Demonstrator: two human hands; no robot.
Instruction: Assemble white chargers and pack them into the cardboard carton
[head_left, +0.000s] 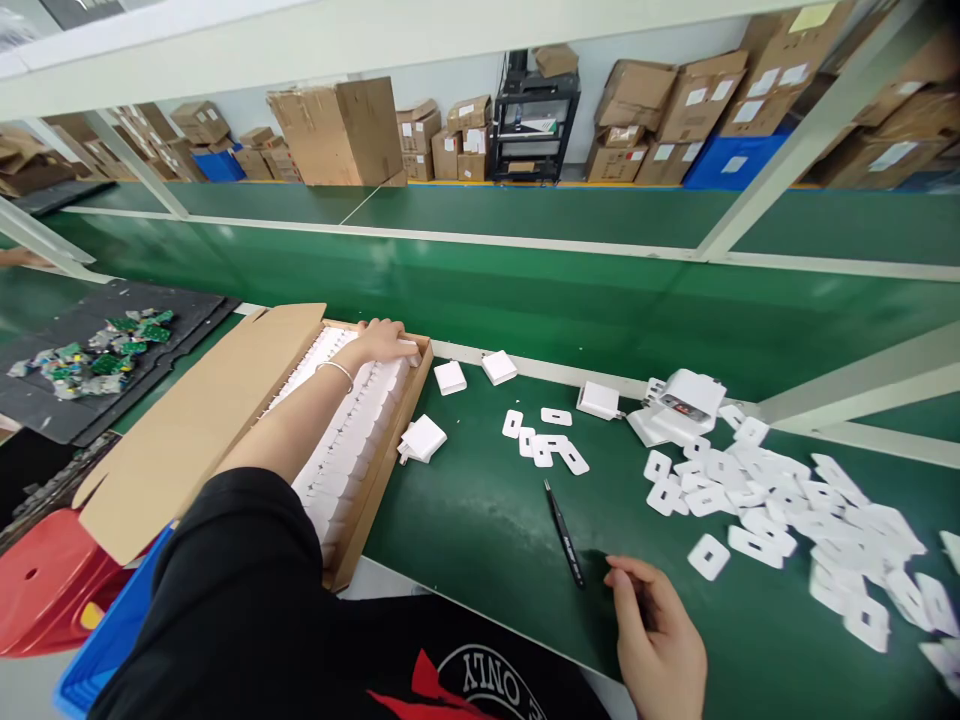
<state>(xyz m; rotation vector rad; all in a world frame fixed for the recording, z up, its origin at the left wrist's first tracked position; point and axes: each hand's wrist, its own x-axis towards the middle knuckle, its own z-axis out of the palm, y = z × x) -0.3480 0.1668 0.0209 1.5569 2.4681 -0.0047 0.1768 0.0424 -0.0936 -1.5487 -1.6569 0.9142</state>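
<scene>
My left hand (384,340) reaches into the far end of an open cardboard box (379,470) packed with rows of white chargers, its fingers curled down on one white charger at the box's far corner. My right hand (656,630) rests near the table's front edge, fingers loosely curled, holding nothing I can see. Black tweezers (564,535) lie just left of it. Three loose white chargers (422,438) (450,377) (499,367) sit right of the box.
A heap of flat white cover plates (787,510) spreads over the green table at right, with a few more (544,445) in the middle. A white fixture (686,400) stands behind them. Green circuit boards (97,355) lie on a black mat at left. Red and blue bins (52,590) sit below.
</scene>
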